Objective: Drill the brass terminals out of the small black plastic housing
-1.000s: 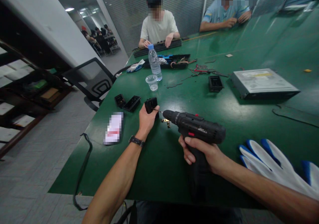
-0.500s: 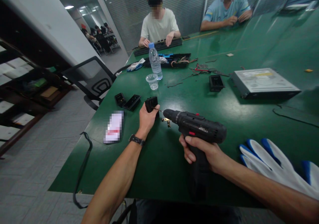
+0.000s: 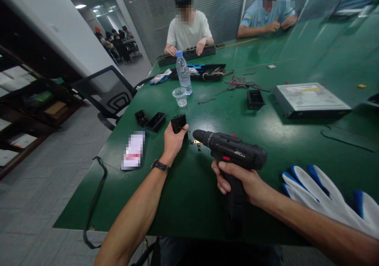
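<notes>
My left hand [image 3: 174,141] is closed around a small black plastic housing [image 3: 179,124], its open side turned toward the right. A black cordless drill [image 3: 237,149] is gripped by its handle in my right hand [image 3: 237,177], with the thumb and fingers wrapped round it. The drill's thin bit points left and reaches to the housing; whether its tip sits in a screw cannot be made out. Small brass-coloured metal pieces [image 3: 197,143] lie on the green table just below the chuck. Left of my left hand are two more black housings, a smaller one [image 3: 141,117] and a longer one [image 3: 156,121].
A plastic cup [image 3: 179,97] and a water bottle [image 3: 184,74] stand beyond my left hand. Another black housing [image 3: 255,99] and a metal disc drive [image 3: 312,100] lie at the right. White-blue gloves [image 3: 328,195] rest near my right forearm. Two people sit across the table [image 3: 118,203].
The whole view has shifted slightly, moving the things a little to the left. Both hands keep their holds, and the drill stays pointed at the housing.
</notes>
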Action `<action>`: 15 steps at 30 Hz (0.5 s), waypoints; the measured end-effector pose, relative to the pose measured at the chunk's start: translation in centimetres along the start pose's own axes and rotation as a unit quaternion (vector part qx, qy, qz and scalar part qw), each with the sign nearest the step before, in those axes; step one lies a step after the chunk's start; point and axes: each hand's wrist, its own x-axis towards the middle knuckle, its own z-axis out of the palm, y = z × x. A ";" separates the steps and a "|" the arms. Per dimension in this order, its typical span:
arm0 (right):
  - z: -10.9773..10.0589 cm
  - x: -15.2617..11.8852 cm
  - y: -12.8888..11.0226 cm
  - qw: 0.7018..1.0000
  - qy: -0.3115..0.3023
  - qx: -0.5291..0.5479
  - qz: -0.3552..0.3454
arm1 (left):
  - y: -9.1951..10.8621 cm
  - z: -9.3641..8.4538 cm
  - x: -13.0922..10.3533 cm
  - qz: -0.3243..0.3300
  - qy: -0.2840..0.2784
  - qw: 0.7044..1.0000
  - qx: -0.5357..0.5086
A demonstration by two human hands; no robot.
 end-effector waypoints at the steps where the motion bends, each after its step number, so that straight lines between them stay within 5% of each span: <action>1: 0.0 0.0 0.0 1.000 -0.001 0.000 0.001 | 0.0 0.0 0.0 0.000 -0.001 1.000 0.001; 15: 0.2 -0.1 -0.2 1.000 0.001 0.004 0.011 | 0.1 0.0 -0.1 -0.001 0.000 1.000 0.008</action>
